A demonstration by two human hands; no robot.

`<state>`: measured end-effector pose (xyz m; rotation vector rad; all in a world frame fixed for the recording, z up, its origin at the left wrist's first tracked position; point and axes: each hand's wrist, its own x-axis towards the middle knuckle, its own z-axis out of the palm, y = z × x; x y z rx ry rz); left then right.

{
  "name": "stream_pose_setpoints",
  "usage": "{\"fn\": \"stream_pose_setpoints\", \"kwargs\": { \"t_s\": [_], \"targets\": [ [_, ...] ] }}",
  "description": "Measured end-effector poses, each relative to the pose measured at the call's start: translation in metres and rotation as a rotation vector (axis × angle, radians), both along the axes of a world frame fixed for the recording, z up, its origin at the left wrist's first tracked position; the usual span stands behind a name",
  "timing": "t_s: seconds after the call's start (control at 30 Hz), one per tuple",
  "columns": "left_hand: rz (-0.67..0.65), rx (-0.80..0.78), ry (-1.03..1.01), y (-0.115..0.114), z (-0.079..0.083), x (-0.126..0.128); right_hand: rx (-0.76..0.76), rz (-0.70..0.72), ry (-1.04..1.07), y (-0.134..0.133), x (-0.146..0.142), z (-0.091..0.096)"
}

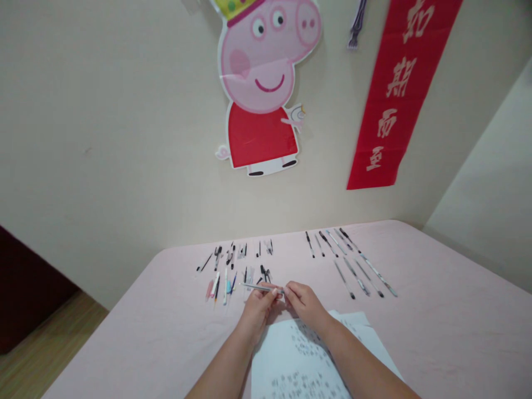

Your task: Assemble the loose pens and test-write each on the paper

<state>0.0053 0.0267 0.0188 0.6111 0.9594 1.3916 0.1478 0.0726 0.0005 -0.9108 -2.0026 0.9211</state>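
Observation:
Both of my hands meet over the pink-covered table, just beyond some white sheets [299, 382] with dark handwriting. A slim pen [261, 287] with a clear or grey barrel runs between them, its thin tip pointing left. My left hand [258, 307] pinches it along the barrel. At its right end the fingers of my right hand [305, 303] close round it; the part inside them is hidden. Left of my hands lie pen parts [231, 255] in small groups, dark, clear and coloured. Several whole pens [344, 244] rest to the right, in two rows.
The pink cloth [436, 310] covers the table up to the wall. A pig cutout [264, 136] and a red banner [384, 127] with white characters hang on that wall. Wooden flooring [54, 338] shows past the table's left edge.

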Motion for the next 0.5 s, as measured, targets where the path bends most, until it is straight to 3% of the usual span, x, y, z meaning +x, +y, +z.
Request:
{"fn": "stream_pose_setpoints", "kwargs": {
  "t_s": [0.5],
  "targets": [
    [0.007,0.024,0.004,-0.0003,0.0006,-0.0002,0.016,-0.004,0.028,-0.0001,-0.0002,-0.0017]
  ]
}}
